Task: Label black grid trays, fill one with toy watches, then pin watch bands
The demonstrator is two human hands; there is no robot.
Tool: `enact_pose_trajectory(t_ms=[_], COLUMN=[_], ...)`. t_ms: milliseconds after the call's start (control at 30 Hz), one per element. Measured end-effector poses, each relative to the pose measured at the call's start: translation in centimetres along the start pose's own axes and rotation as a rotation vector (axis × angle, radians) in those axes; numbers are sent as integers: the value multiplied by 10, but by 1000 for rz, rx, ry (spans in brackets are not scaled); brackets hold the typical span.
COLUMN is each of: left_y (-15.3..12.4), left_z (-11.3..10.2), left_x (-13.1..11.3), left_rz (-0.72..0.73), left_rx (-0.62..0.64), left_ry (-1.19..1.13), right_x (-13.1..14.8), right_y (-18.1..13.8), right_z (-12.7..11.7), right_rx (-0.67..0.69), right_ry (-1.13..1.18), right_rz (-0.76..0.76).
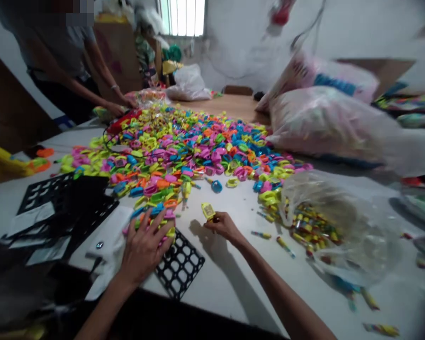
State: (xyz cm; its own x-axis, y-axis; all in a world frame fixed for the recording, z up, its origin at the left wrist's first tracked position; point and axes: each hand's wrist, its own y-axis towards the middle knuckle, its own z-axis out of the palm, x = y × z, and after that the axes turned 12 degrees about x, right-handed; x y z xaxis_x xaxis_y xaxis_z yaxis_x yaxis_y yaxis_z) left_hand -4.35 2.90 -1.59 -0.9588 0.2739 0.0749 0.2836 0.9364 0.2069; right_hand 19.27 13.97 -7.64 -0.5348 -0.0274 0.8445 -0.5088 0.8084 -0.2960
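A wide heap of small coloured plastic pieces in pink, yellow, blue, green and orange covers the white table. My left hand lies flat with fingers spread over pieces at the heap's near edge, above a black grid tray. My right hand pinches a small yellow piece just in front of the heap.
A clear plastic bag with small coloured sticks lies right of my right hand, loose sticks around it. Big filled bags are stacked at the right. More black grid trays sit left. Another person stands at the far left, hands on the table.
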Motion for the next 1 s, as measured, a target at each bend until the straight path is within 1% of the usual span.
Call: enact_pose_trajectory(t_ms=[100,200,267,333,433,500,533,633,667,700,767,800,900,1000], left_y=[2,2,2,2,2,2,2,-1,-3,-6,-11,-13,-16,-11], left_z=[-4,-5,-4,-4,-3,-3,-2,-3,-4,-5,-6,-7,-6,-2], left_x=[-2,-2,-2,-2,-2,-2,-2,0,0,1,1,1,1,0], left_rz=[-25,-26,-24,-21,-18,-13,-12,-11,-6,0,6,3,-15,-34], left_rx=[57,76,77,71,65,60,56,48,53,59,67,66,51,41], left_ry=[-39,-27,-16,-14,-15,-11,-6,16,22,26,36,42,53,46], right_x=[4,19,30,37,42,45,47,53,55,57,62,65,76,80], right_y=[-5,2,11,19,22,18,15,9,10,13,25,35,67,88], right_z=[19,36,45,51,56,59,61,62,59,55,44,39,31,33], right_rx=[62,86,114,153,199,206,191,148,164,195,234,213,72,4], right_ry=[216,377,417,402,333,227,119,-302,-399,-446,-476,-484,-523,-545], right_rz=[-20,-63,-129,-192,-231,-262,-274,-262,-251,-242,-238,-235,-199,-172])
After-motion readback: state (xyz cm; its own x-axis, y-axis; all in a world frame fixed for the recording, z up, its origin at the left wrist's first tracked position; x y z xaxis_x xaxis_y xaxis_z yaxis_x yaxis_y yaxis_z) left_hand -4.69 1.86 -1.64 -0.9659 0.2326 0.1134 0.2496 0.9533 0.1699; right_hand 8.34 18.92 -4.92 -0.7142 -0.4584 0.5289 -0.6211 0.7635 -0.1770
